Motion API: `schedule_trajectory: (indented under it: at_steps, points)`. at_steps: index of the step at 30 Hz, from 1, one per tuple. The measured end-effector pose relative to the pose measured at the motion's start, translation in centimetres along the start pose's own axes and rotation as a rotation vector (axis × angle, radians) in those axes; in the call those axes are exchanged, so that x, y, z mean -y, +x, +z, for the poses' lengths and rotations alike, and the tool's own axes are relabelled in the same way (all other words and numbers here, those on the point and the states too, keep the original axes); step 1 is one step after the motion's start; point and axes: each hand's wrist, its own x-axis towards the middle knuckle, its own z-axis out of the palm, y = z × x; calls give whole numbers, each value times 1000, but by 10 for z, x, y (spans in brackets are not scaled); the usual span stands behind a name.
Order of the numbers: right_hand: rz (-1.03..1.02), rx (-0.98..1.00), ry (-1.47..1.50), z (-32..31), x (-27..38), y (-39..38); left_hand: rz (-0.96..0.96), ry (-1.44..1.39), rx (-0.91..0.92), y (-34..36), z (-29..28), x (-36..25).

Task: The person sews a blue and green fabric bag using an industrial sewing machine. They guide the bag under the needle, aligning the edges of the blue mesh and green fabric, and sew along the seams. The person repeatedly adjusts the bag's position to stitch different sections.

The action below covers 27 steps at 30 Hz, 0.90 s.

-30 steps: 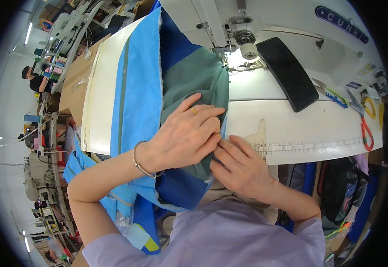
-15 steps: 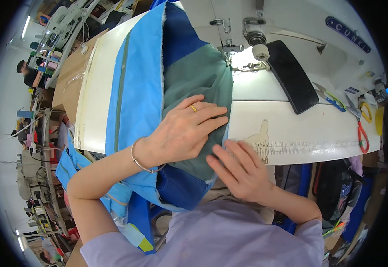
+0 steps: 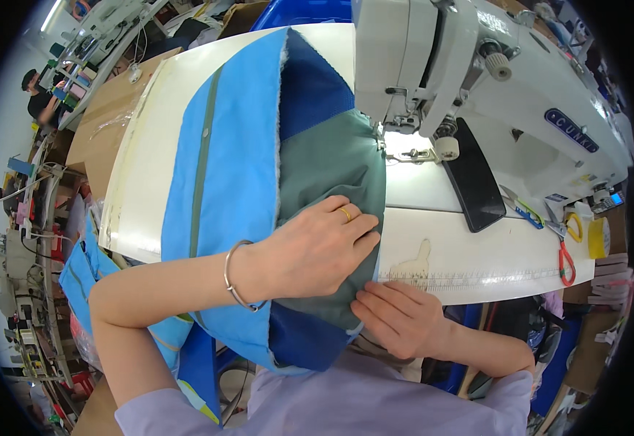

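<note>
A sewn fabric piece point(image 3: 241, 138), light blue with dark blue and green panels, lies on the white sewing table. The far right edge of its green panel point(image 3: 324, 156) sits at the presser foot point(image 3: 379, 134) of the sewing machine point(image 3: 469, 58). My left hand point(image 3: 324, 243), with a ring and a bangle, rests on the green panel with fingers curled and gathering the cloth; its thumb is hidden. At the table's near edge, my right hand point(image 3: 397, 316) pinches the panel's right border between thumb and fingers.
Right of the needle lies a black phone-like slab point(image 3: 474, 178). Beyond it are blue-green snips point(image 3: 527, 213), red-handled scissors point(image 3: 565, 263) and a yellow tape roll point(image 3: 599, 237). More blue fabric point(image 3: 81, 272) hangs at the left. Another person point(image 3: 41, 102) works far left.
My view has tilted up, showing more of the machine. My left hand's spread fingers have curled on the green cloth. My right hand has closed on the cloth's edge.
</note>
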Motion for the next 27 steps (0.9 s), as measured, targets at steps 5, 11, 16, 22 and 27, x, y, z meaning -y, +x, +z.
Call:
schedule_trajectory:
  at_steps: [5,11,16,22,27]
  points:
    - [-4,38,5,-5,-13,8,18,-24,-44,6,-3,13]
    - [44,-23,60,3,-45,17,33,15,-104,23,0,42]
    - [60,-64,49,10,-70,24,-19,42,-63,37,-2,61]
    - [85,-49,-22,15,-81,28,-14,-55,-162,37,-14,74]
    - [104,54,-139,-13,-35,20,-37,-21,-238,-17,-54,7]
